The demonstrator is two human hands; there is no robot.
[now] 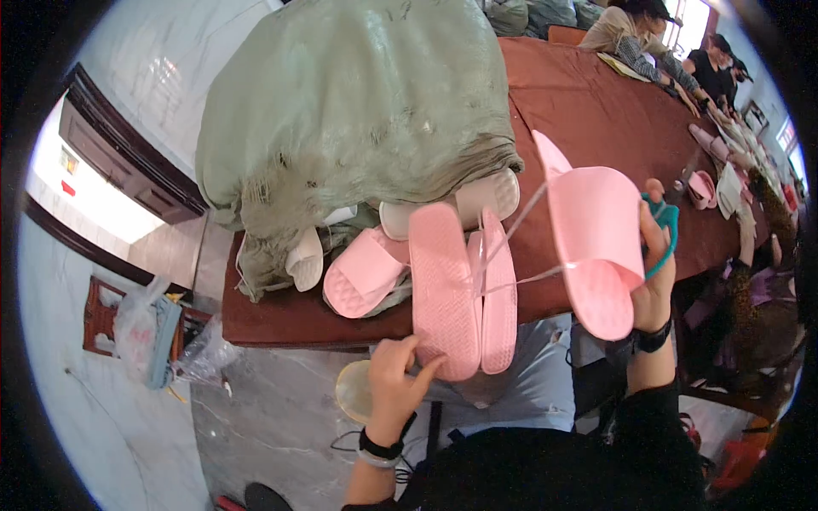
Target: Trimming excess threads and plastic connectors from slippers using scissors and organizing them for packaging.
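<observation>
My left hand (396, 383) pinches the heel end of a pink slide slipper (443, 289), whose patterned sole faces me. A second pink slipper (500, 315) stands on edge right beside it. My right hand (654, 277) grips another pink slipper (596, 221), tilted with its broad strap towards me; part of a further pink piece shows behind it. A teal loop (671, 234), perhaps a tool handle, is at the right fingers. Thin clear plastic strands (532, 277) stretch between the slippers. One more pink slipper (366, 272) lies at the table's front edge.
A big green sack (358, 111) with cream slippers (490, 200) at its mouth lies on the brown-covered table (571, 94). Other people (639, 38) work along the far right side, near more slippers (703, 189). Plastic bags (141, 332) hang at the left.
</observation>
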